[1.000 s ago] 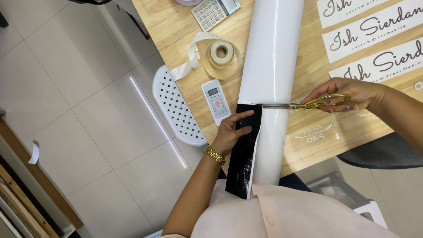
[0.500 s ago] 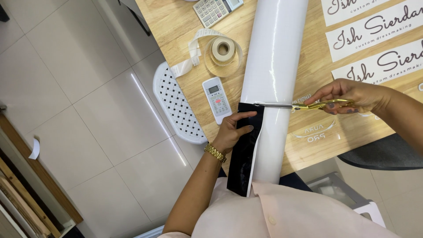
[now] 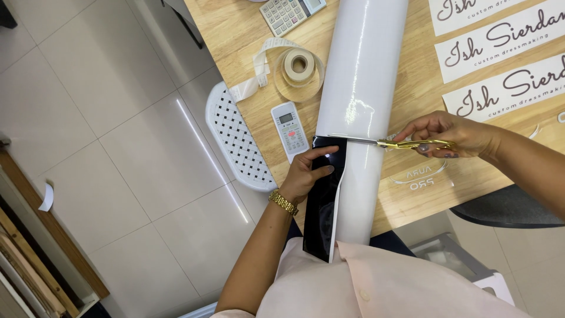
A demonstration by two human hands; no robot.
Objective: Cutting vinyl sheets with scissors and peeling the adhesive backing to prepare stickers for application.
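Note:
A wide roll of glossy white sheet [image 3: 360,88] lies along the wooden table [image 3: 235,35] toward my body. Its loose end curls back and shows a shiny black underside [image 3: 322,218]. My left hand [image 3: 307,172], with a gold bracelet at the wrist, presses flat on the top of that black flap. My right hand [image 3: 447,134] grips gold-handled scissors [image 3: 406,143], whose blades lie across the roll at the flap's upper edge, partway into the sheet.
A white remote control [image 3: 289,128], a tape roll with a loose white strip [image 3: 297,63] and a calculator [image 3: 289,12] lie left of the roll. White strips with dark script lettering [image 3: 500,41] lie at right. A white perforated stool seat [image 3: 235,141] stands beside the table on the tiled floor.
The scissors' blades have moved a little further left across the roll. My left hand stays pressed on the black flap.

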